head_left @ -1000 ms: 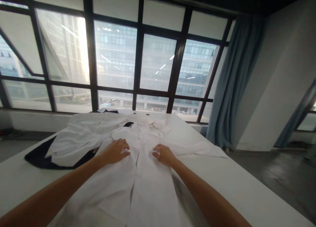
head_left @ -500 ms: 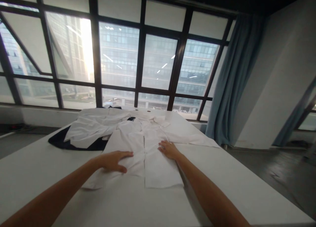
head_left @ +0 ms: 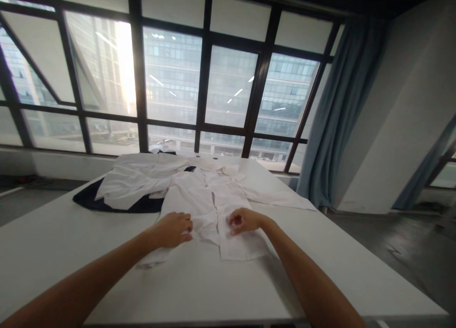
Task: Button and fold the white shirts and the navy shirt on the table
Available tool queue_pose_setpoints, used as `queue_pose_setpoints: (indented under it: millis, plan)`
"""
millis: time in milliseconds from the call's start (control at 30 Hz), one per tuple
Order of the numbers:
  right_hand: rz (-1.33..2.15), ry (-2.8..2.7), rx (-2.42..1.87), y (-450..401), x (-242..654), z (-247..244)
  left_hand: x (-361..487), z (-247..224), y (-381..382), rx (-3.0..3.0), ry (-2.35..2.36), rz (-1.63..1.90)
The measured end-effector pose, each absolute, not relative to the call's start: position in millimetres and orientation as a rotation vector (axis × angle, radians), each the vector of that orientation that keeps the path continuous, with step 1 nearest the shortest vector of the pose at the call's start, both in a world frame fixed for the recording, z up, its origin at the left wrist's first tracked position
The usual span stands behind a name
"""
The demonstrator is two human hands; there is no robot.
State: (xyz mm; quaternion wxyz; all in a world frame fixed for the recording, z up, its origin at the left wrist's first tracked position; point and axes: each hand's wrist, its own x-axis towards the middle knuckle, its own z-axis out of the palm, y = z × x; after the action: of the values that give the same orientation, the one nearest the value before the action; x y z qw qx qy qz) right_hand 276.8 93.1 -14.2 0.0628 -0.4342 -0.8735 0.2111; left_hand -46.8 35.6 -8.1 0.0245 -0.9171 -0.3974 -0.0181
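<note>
A white shirt (head_left: 199,204) lies spread on the white table (head_left: 171,290), its front split by a dark gap down the middle. My left hand (head_left: 173,230) rests on the left front panel, with fingers curled in and the thumb close below them, gripping the cloth. Over the right panel is my right hand (head_left: 247,221). Its fingers are bent, and a gap shows between thumb and fingertips. One sleeve stretches out to the right. Wrinkles run through the cloth between the hands.
Another white garment (head_left: 133,180) lies at the left, on top of dark navy cloth (head_left: 90,197). Behind the table are dark-framed windows (head_left: 171,76). A blue curtain (head_left: 329,123) hangs at the right beside a pale pillar (head_left: 377,142).
My left hand has curled its fingers and the shirt's lower part has shifted right and slightly away. My right hand has gone from lying flat to bent fingers. The shirt looks more wrinkled.
</note>
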Motion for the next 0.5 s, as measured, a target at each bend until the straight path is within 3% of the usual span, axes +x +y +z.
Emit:
queue_pose_setpoints:
  millis: [200,367,500]
  plan:
    - [0.438,-2.742,-1.194,80,266,-16,-71,-21,56,-2.843,-1.386,-0.039]
    - [0.012,-2.411,-1.428,92,262,-22,-95,-24,87,-2.860,-1.460,-0.191]
    - [0.367,-2.451,-1.444,96,287,-14,-117,-15,97,-2.828,-1.472,-0.237]
